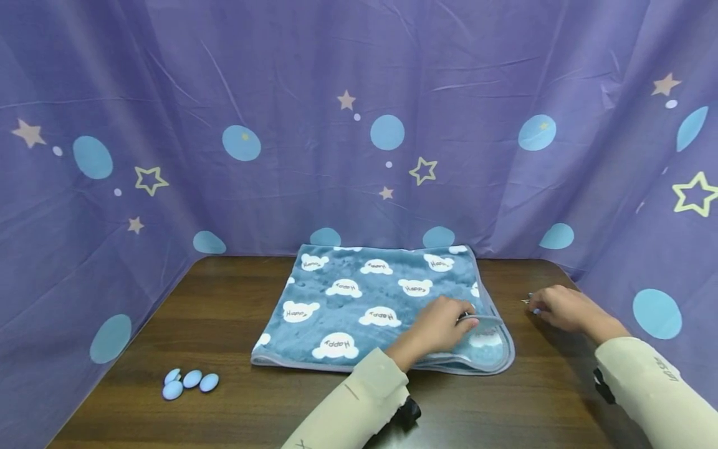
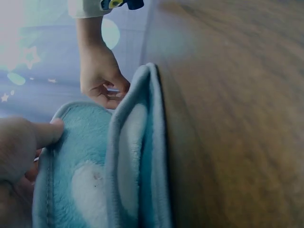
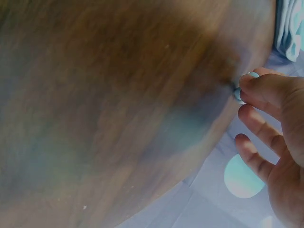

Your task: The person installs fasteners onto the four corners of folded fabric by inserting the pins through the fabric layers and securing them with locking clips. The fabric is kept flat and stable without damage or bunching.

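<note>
While a purple curtain (image 1: 314, 62) with stars and blue spots hangs behind, a brown wooden table (image 1: 224, 318) bears a folded blue blanket (image 1: 359, 312) printed with white bear heads, lying across its middle. The left hand (image 1: 437, 324) pinches the raised upper layer near the blanket's near right corner. The right hand (image 1: 569, 308), beyond the blanket's right edge, holds thumb and finger in a narrow pinch. Pale blue oval pieces (image 1: 192, 378) lie grouped at near left. A small blue object (image 3: 238, 95), partly hidden, sits within the right hand's pinch.
</note>
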`<state>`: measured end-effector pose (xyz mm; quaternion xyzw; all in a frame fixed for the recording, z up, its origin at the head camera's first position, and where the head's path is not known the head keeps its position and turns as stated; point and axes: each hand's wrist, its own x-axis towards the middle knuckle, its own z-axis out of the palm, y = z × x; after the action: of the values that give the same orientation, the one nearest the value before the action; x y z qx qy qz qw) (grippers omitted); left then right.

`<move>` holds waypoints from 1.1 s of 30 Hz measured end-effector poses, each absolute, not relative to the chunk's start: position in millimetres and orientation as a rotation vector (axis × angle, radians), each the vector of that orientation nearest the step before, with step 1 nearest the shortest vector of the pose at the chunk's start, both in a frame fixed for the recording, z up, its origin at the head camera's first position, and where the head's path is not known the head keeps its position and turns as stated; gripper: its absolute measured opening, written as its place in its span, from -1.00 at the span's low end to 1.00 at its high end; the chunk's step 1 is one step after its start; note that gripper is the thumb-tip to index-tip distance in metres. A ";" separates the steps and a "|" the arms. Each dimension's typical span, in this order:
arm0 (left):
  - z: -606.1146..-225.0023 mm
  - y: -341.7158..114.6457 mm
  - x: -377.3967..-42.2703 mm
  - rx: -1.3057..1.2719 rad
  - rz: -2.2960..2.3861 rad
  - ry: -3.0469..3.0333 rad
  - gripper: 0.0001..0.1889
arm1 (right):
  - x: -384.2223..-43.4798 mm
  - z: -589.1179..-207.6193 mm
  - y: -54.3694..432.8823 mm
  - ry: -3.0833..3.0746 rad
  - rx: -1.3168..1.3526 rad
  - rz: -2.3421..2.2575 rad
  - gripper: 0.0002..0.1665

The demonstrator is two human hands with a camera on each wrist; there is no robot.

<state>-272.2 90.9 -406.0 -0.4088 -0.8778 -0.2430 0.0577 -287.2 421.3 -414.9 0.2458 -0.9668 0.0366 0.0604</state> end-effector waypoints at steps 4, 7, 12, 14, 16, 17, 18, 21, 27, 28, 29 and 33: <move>-402.4 86.7 -276.3 -1.119 -0.915 -2.643 -0.81 | -288.1 -411.9 413.8 -2.879 0.721 0.116 -0.72; -399.4 81.2 -280.7 -1.064 -1.012 -2.602 -0.84 | -288.5 -405.0 404.8 -2.845 0.720 0.150 -0.70; -395.3 72.3 -288.0 -1.013 -1.139 -2.573 -0.80 | -286.6 -388.8 386.4 -2.780 0.755 0.193 -0.65; -393.8 68.6 -290.7 -0.995 -1.214 -2.580 -0.77 | -285.3 -382.1 378.4 -2.751 0.763 0.207 -0.65; -391.9 64.9 -293.5 -0.965 -1.292 -2.585 -0.76 | -284.5 -375.6 370.4 -2.727 0.769 0.224 -0.67; -391.2 63.0 -294.8 -0.947 -1.330 -2.587 -0.75 | -284.2 -372.7 366.4 -2.708 0.772 0.227 -0.68; -390.2 61.2 -296.0 -0.929 -1.363 -2.589 -0.74 | -283.8 -370.0 362.4 -2.691 0.774 0.228 -0.68; -387.8 56.2 -299.8 -0.874 -1.453 -2.575 -0.72 | -284.0 -362.1 351.5 -2.629 0.810 0.216 -0.71; -385.8 49.2 -306.8 -0.799 -1.577 -2.514 -0.75 | -283.5 -347.1 331.3 -2.552 0.892 0.254 -0.72; -385.5 48.2 -308.3 -0.790 -1.583 -2.504 -0.75 | -283.1 -345.0 327.7 -2.540 0.907 0.271 -0.72; -385.3 47.2 -309.5 -0.783 -1.594 -2.495 -0.75 | -282.9 -343.0 323.8 -2.526 0.927 0.295 -0.71; -383.2 42.7 -312.8 -0.752 -1.609 -2.479 -0.74 | -281.3 -337.3 307.2 -2.483 1.011 0.387 -0.69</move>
<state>-312.8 42.7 -383.2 -0.2464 -0.8121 -0.5270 0.0457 -281.3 307.2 -337.3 0.3645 -0.8953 0.1396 0.2147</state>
